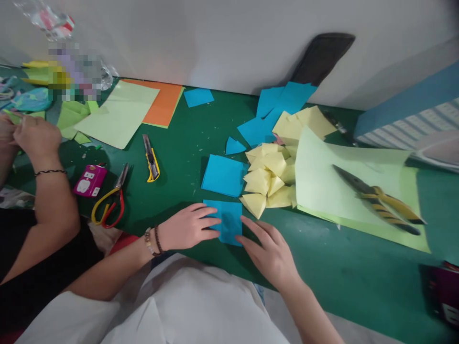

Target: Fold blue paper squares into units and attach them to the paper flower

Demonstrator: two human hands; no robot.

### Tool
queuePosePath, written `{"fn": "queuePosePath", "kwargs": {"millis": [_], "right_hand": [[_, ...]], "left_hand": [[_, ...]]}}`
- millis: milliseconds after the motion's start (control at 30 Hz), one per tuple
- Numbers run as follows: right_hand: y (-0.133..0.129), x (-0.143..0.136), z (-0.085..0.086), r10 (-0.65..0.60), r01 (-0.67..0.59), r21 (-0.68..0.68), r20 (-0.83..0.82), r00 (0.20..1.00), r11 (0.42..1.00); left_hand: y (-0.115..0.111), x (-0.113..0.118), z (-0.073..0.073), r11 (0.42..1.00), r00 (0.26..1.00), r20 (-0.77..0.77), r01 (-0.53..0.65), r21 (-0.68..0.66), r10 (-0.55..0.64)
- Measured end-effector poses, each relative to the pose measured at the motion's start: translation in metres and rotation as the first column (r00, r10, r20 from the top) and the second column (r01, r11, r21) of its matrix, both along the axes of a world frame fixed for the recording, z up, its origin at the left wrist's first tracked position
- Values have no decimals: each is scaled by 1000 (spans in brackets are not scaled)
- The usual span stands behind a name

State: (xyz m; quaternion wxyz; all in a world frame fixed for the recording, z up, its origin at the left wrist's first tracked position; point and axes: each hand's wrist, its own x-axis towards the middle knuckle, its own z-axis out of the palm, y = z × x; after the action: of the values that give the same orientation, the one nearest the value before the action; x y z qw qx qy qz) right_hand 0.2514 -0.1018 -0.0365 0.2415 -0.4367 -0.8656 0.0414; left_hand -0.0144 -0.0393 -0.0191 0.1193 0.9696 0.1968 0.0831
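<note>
A blue paper square lies flat on the green table near its front edge. My left hand rests over the square's left side, palm down with the fingers spread. At the right edge of the square, my right hand touches the paper with its fingertips, fingers apart. Just behind is a stack of blue squares. Folded pale yellow paper pieces are heaped to the right of that stack. More blue sheets lie farther back by the wall.
A yellow cutter, scissors and a magenta box lie left. Pliers rest on light green sheets at right. Green and orange sheets are behind. Another person's hand works at far left.
</note>
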Motion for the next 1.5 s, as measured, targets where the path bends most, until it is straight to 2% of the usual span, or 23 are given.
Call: {"fn": "queuePosePath", "kwargs": {"millis": [167,300,467,733,1033,1500], "right_hand": [[-4,-6,3,83,-88,-77,-65,994,993],[3,-10,6,66,-84,-128,-142,988,988],[13,-13,7,66,-88,-173,-132,989,981],[21,-28,5,-62,55,-213,-27,998,975],[20,-31,6,-68,68,-189,10,998,980],[21,-33,7,-98,98,-248,11,995,964]], "left_hand": [[-22,2,-1,997,997,-3,-82,0,82],[-30,2,-8,997,996,47,-75,-7,76],[-28,-2,-11,998,995,80,-51,-35,54],[-28,-4,-14,998,992,115,-44,-46,49],[-28,-2,-16,997,998,56,-38,-64,41],[-28,-3,-17,995,997,49,-47,-88,51]]}}
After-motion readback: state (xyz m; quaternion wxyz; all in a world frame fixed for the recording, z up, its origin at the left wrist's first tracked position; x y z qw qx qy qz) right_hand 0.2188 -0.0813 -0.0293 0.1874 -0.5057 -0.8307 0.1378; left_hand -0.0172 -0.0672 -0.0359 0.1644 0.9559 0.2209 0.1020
